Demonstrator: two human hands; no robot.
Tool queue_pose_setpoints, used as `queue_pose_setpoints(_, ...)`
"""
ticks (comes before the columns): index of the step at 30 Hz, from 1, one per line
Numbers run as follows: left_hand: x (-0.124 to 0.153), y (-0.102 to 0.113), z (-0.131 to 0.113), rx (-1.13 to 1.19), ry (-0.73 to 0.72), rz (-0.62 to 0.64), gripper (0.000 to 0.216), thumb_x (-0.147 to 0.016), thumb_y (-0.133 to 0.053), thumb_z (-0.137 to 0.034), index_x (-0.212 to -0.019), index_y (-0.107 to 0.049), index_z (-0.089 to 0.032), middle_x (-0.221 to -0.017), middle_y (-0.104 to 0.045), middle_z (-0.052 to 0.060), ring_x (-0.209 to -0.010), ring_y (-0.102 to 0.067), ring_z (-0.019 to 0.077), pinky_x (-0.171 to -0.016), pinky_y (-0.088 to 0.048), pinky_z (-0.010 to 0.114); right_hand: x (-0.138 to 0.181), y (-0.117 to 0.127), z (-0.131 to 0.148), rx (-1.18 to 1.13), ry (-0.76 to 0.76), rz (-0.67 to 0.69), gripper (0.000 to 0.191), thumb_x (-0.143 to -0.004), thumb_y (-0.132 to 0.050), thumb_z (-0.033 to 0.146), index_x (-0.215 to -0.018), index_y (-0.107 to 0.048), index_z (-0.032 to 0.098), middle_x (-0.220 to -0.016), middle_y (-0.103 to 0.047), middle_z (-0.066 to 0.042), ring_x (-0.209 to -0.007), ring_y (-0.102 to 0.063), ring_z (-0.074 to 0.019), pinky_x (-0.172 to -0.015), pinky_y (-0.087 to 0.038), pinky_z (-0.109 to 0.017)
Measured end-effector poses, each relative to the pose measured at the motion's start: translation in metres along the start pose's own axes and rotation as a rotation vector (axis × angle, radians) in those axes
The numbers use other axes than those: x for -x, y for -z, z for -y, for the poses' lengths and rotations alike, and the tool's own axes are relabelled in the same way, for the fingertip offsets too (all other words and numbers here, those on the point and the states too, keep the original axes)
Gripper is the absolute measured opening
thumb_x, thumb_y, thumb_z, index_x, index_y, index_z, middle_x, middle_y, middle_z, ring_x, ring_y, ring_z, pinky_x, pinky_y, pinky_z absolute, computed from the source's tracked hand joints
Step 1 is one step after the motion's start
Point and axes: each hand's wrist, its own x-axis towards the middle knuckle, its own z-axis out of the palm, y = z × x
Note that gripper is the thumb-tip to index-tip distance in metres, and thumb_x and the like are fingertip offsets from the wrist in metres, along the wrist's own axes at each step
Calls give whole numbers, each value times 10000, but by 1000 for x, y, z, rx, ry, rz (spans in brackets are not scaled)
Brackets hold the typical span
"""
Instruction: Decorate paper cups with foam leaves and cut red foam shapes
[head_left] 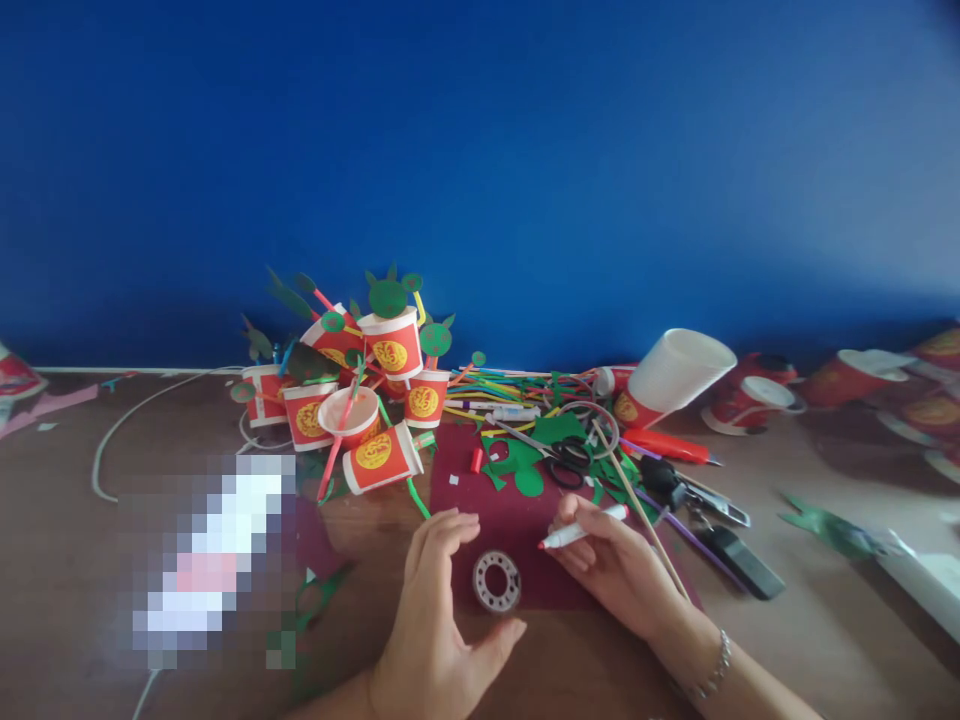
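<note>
My left hand (431, 620) rests on the wooden table with its fingers spread and curved around a small round ring-shaped object (496, 581), close beside it but holding nothing. That ring lies on a dark red sheet (517, 510). My right hand (615, 565) grips a white marker with a red tip (581, 528), the tip pointing left over the red sheet, just above and right of the ring.
A heap of red paper cups (352, 400) with green paper shapes and coloured straws stands behind the sheet. Black scissors (566, 462), green cutouts, a wooden stick (637, 505), a red cutter (667, 447), and tipped stacked cups (671, 378) lie to the right. A white cable (112, 440) curls at left.
</note>
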Motion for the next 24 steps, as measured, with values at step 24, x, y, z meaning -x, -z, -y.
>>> queue_pose_setpoints(24, -8, -1, 0, 44, 115, 223, 714, -691, -574, -72, -1312, -268, -248, -1080, -530, 62, -1043, -473, 227, -945, -364, 419, -1, -1, -4, 140, 47, 0, 59, -726, -571, 221, -691, -581, 174, -516, -401, 52, -507, -369, -92, -638, -393, -264)
